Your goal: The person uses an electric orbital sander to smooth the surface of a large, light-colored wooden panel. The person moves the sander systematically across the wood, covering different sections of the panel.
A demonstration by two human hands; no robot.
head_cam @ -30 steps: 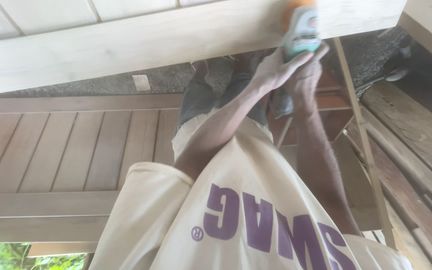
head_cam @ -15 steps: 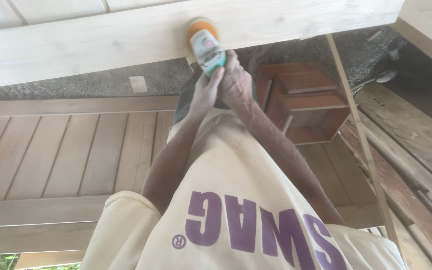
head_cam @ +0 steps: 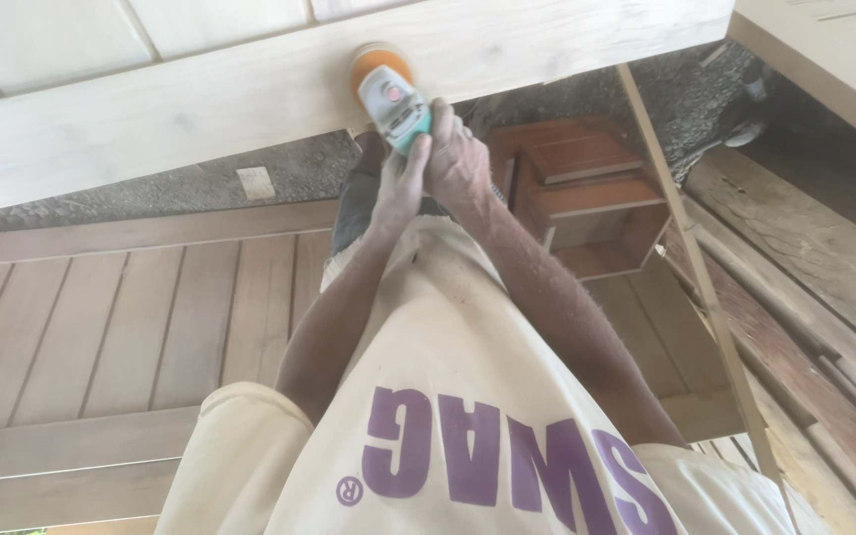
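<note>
A power sander (head_cam: 390, 91) with an orange round pad and a teal body presses against a long pale wooden beam (head_cam: 180, 109) that runs across the top of the view. My left hand (head_cam: 400, 183) grips the sander's rear from the left side. Next to it, my right hand (head_cam: 458, 159) wraps the same body from the right. Both forearms reach out over my cream shirt (head_cam: 448, 396) with purple letters. Dust covers my arms.
A brown slatted wooden panel (head_cam: 101, 327) lies at the left. A brown wooden box frame (head_cam: 587, 213) sits right of my hands on the grey concrete floor (head_cam: 151, 193). Rough planks (head_cam: 804, 327) and a thin slat (head_cam: 691, 267) lean at the right.
The sander and both hands have slid left along the pale beam, from near its right part to the middle. Both hands stay on the tool.
</note>
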